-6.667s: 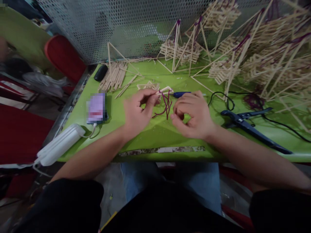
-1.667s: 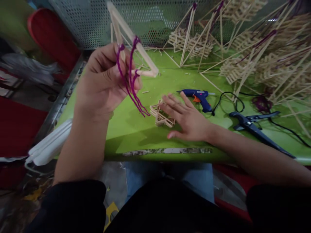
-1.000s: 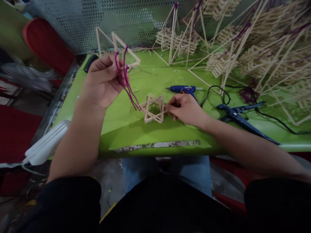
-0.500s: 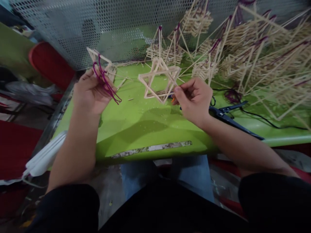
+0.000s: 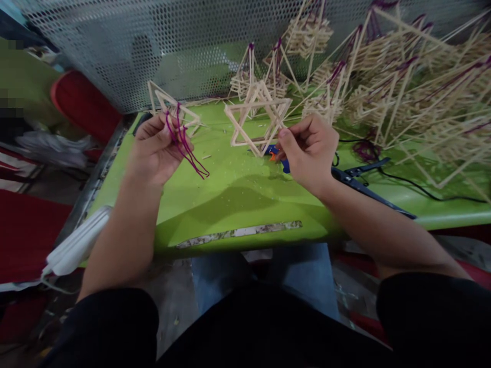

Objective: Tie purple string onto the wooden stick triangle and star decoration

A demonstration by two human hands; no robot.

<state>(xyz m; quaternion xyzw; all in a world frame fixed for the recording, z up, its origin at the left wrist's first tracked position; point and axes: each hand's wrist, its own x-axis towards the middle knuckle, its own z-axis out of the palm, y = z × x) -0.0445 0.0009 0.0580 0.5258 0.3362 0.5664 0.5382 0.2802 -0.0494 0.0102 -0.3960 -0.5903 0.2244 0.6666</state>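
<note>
Purple yarn (image 5: 192, 159) hangs from my left hand (image 5: 157, 151), whose fingers are closed on a wooden stick frame (image 5: 184, 110) with the yarn across it. Behind those fingers part of the frame is hidden. My right hand (image 5: 309, 151) pinches the right side of a star-shaped stick frame (image 5: 259, 105), built of thin pale sticks and held upright above the green table (image 5: 215, 204). Just below the star and partly behind my right hand lies a blue tool with an orange trigger (image 5: 273, 153), likely a glue gun.
Several finished-looking stick pieces with purple yarn (image 5: 402, 76) crowd the table's right side. Dark-handled pliers or cutters (image 5: 360, 179) lie near my right forearm beside a black cord. A perforated metal panel (image 5: 107, 46) stands behind; a white power strip (image 5: 79, 240) is at left.
My left hand has moved right with its stick frame and yarn, toward the star. The star has shifted slightly right and up, showing more of the blue tool.
</note>
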